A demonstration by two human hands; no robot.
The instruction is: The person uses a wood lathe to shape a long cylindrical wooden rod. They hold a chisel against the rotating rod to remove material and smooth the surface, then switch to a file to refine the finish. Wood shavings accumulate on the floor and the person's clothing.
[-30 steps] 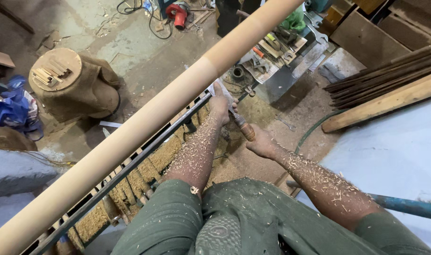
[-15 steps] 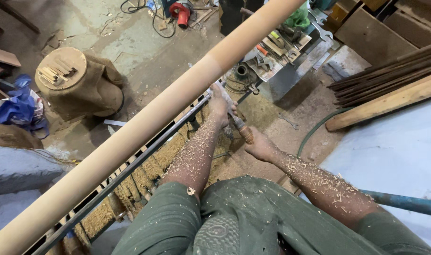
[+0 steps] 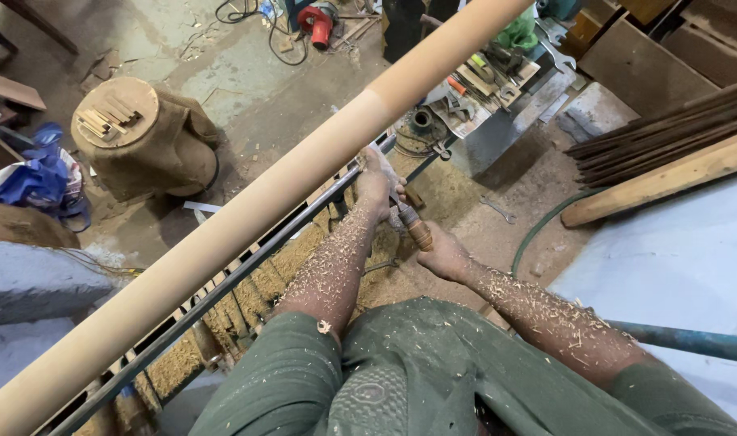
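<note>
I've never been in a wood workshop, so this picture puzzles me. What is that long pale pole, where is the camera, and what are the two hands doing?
The camera sits on the person's head and looks down over their green shirt and shaving-covered forearms. The long pale pole is a round wooden beam mounted lengthwise over a dark metal rail, with wood shavings heaped below. The left hand rests up by the pole, on the front of a turning tool; the right hand grips its wooden handle. A stump-like block, a red power tool and stacked boards lie around the floor.

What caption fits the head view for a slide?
Both hands, left hand and right hand, steady a turning chisel against a long wooden cylinder.
</note>
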